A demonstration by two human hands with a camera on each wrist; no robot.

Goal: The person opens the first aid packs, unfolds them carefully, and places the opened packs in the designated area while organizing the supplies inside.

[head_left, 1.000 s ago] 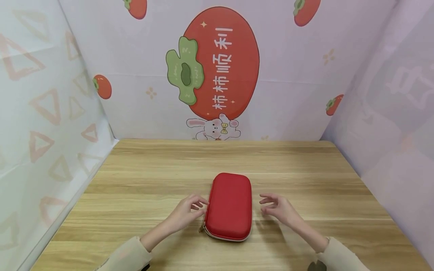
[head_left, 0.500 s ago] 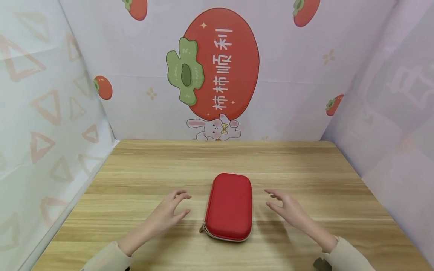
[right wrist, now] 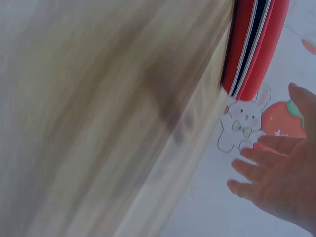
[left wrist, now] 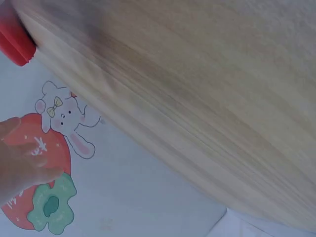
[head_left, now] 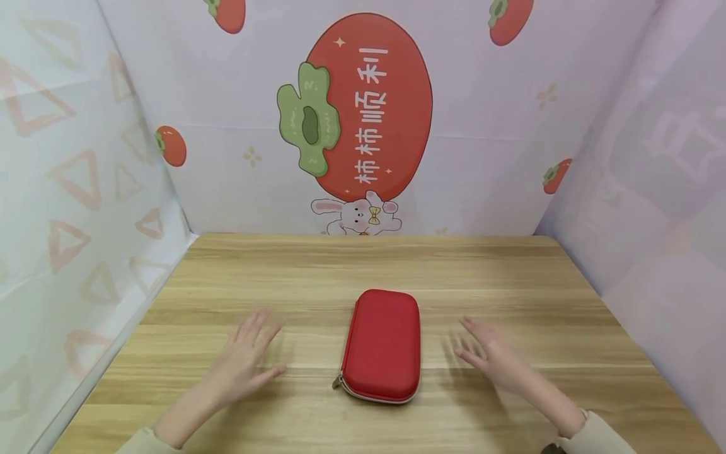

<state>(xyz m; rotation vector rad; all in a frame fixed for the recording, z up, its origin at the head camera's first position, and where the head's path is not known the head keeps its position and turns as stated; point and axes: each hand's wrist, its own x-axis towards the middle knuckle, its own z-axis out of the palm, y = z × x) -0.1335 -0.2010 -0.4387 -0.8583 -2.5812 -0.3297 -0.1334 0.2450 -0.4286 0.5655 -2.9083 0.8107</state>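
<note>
A red zippered hard case (head_left: 382, 345) lies flat near the middle of the wooden table, its zipper pull (head_left: 337, 382) at the lower left corner. My left hand (head_left: 242, 360) hovers to the left of the case, fingers spread and holding nothing. On the other side my right hand (head_left: 496, 358) is apart from the case too, fingers loosely extended. In the right wrist view the zipped edge of the case (right wrist: 252, 47) shows beyond the right hand (right wrist: 276, 173). The left wrist view has only part of the left hand (left wrist: 22, 165) and a corner of the case (left wrist: 17, 42).
The wood-grain table (head_left: 363, 265) runs back to a printed wall sheet (head_left: 482, 176) with a persimmon and a rabbit. Cloth panels (head_left: 85, 208) also rise along the left and right sides.
My left hand has drawn away leftward from the case's edge, its fingers spreading. My right hand has pulled back to the right. The case stays where it was.
</note>
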